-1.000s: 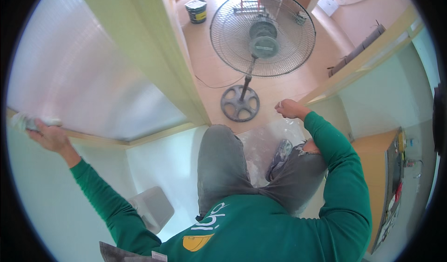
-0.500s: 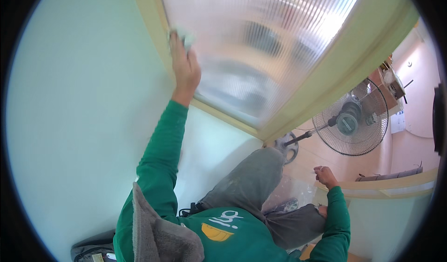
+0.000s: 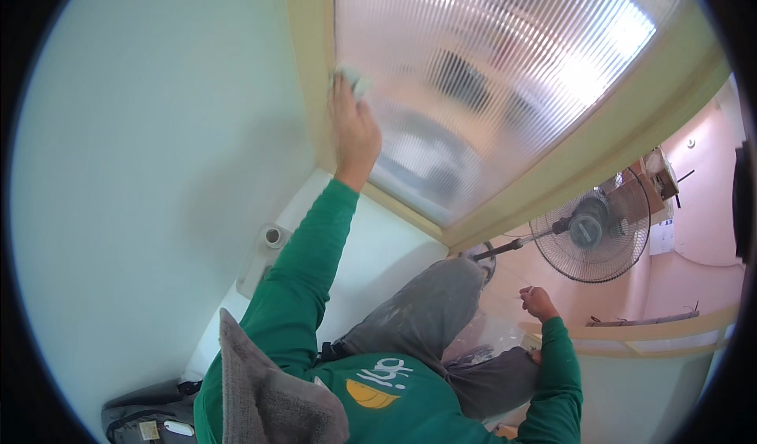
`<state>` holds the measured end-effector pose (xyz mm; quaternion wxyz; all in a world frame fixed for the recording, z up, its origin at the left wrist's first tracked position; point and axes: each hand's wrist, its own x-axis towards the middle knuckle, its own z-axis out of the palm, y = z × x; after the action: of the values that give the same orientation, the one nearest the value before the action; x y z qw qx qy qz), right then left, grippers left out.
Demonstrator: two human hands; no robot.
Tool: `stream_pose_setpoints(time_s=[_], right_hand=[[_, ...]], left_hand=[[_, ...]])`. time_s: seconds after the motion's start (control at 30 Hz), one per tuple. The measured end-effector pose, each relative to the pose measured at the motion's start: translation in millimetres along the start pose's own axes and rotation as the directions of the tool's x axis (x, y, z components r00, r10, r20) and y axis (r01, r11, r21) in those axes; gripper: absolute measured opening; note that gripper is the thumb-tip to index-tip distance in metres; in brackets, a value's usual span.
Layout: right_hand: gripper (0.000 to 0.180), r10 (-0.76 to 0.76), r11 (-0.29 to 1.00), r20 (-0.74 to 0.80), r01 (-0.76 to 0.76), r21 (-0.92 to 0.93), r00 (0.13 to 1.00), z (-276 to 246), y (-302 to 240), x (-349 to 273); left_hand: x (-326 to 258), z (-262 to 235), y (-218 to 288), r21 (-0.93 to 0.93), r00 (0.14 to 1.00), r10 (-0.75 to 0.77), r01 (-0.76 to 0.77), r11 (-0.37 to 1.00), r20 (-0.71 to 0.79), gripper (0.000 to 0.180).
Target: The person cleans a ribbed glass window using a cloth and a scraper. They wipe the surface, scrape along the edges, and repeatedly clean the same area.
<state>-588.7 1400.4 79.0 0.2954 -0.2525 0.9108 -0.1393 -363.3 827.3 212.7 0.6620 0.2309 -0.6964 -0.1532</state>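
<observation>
My left hand [image 3: 357,132] is closed on a pale, crumpled cloth [image 3: 361,87], its fingers pressing the cloth against the ribbed translucent pane [image 3: 430,105]. The cloth lies at the pane's left edge, right beside the cream frame [image 3: 312,73]. Low on the right, over my bent knee, my right hand [image 3: 538,304] has its fingers drawn together in a pinch. Something thin and pale may stick out from the fingertips, too small to name.
A standing fan [image 3: 587,227] with a wire cage is beyond the frame at right. Pale wall [image 3: 158,168] fills the left side. A white fitting with a round hole [image 3: 273,236] is near my left arm. A dark bag [image 3: 150,416] lies at lower left. A curved cream ledge [image 3: 662,330] runs at right.
The view has shifted, so the pane and frame sit farther right. My left hand with the cloth has slid slightly down along the frame's edge. My right hand's fingers look more tightly closed.
</observation>
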Motion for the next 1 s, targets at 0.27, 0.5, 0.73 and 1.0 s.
stream_pose_setpoints(time_s=[0.27, 0.5, 0.73, 1.0], right_hand=[[0.038, -0.087, 0.99, 0.043, 0.091, -0.106, 0.995, 2, 15, 5], [0.038, -0.085, 0.99, 0.03, 0.088, -0.107, 0.996, 1, -12, -4], [0.038, -0.054, 0.982, 0.077, 0.067, -0.177, 0.996, -2, 6, 0], [0.033, -0.077, 0.992, 0.018, 0.078, -0.095, 0.997, 3, -22, 5]], left_hand=[[101, 0, 54, 0.025, 0.979, 0.156, -0.154, 0.988, -0.133, 0.055], [65, 3, 33, 0.039, 0.992, 0.072, -0.068, 0.997, -0.103, 0.059], [166, 0, 94, 0.049, 0.976, 0.167, -0.162, 0.986, -0.143, 0.061], [76, -4, 47, 0.077, 0.996, 0.027, -0.021, 0.997, -0.08, 0.06]])
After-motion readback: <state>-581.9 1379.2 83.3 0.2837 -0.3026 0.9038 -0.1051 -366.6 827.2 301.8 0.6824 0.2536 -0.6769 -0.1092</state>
